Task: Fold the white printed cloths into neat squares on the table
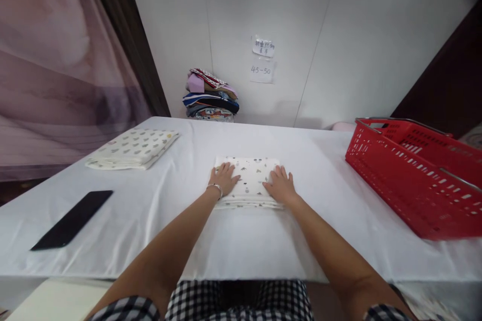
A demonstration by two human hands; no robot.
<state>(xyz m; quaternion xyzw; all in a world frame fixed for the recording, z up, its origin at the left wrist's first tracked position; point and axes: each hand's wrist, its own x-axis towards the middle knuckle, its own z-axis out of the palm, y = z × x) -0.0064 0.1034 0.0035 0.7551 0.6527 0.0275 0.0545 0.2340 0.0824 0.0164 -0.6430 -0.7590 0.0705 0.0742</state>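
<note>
A folded white cloth (250, 180) with small grey prints lies flat on the table in front of me. Its layered folded edge faces me. My left hand (223, 179), with a bracelet at the wrist, rests with fingers spread on the cloth's left side. On its right side lies my right hand (280, 184), palm down and fingers apart. Neither hand grips anything; both press flat on the fabric.
Another folded patterned cloth (131, 148) lies at the table's left, behind a flat black tablet-like object (73, 219). A red plastic basket (406, 180) stands on the right. Beyond the white-covered table (256, 246), folded fabrics (211, 98) are stacked against the wall.
</note>
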